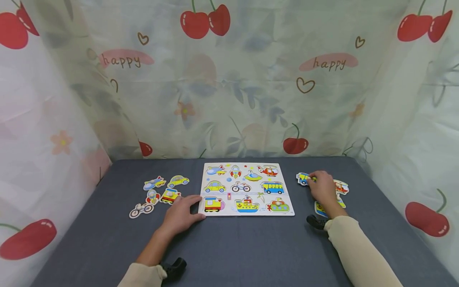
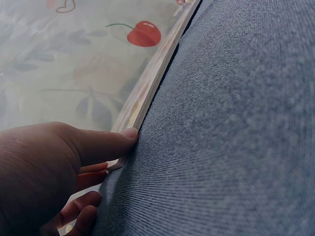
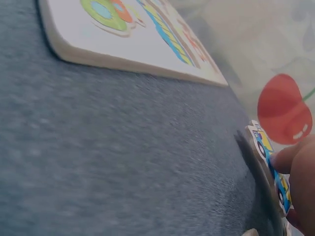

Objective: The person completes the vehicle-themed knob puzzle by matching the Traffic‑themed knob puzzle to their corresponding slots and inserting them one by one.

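A white puzzle board point(image 1: 264, 208) printed with vehicles lies flat on the table. My left hand point(image 1: 181, 214) holds its near left corner, thumb on the near edge and fingers along the left side; the left wrist view shows the thumb point(image 2: 110, 145) against the board's edge. To the right of the board, my right hand point(image 1: 322, 190) pinches a blue and yellow bus piece point(image 1: 303, 179). In the right wrist view this bus piece point(image 3: 260, 138) stands tilted, with a shadow beside it. The hand covers part of the bus.
Left of the board lie loose plane point(image 1: 154, 183), car point(image 1: 178, 181), rocket point(image 1: 153, 197), train point(image 1: 168, 195) and bicycle point(image 1: 141, 210) pieces. Around the right forearm are a helicopter piece point(image 1: 341, 186) and partly hidden pieces point(image 1: 320, 209). A printed curtain point(image 1: 247, 115) stands behind the table.
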`<action>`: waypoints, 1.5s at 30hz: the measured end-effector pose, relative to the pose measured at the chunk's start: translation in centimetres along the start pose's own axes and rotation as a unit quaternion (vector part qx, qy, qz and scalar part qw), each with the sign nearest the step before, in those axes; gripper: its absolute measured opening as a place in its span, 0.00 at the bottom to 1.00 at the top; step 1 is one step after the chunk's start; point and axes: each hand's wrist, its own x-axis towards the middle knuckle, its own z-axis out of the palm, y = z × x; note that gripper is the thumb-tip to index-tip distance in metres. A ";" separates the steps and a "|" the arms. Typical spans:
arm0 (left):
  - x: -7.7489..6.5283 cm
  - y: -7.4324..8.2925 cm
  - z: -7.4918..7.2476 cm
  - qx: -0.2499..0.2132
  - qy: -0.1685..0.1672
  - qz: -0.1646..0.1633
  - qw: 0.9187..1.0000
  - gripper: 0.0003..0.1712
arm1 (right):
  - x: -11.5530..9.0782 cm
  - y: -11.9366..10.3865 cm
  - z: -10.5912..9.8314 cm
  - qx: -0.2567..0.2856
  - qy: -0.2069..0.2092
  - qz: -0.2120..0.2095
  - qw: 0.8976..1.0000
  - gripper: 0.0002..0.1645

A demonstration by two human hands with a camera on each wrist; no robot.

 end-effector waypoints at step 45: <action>-0.1 -0.1 -0.1 0.000 0.002 0.009 1.000 0.36 | -3.3 -7.7 3.5 0.070 -0.046 -0.052 0.995 0.12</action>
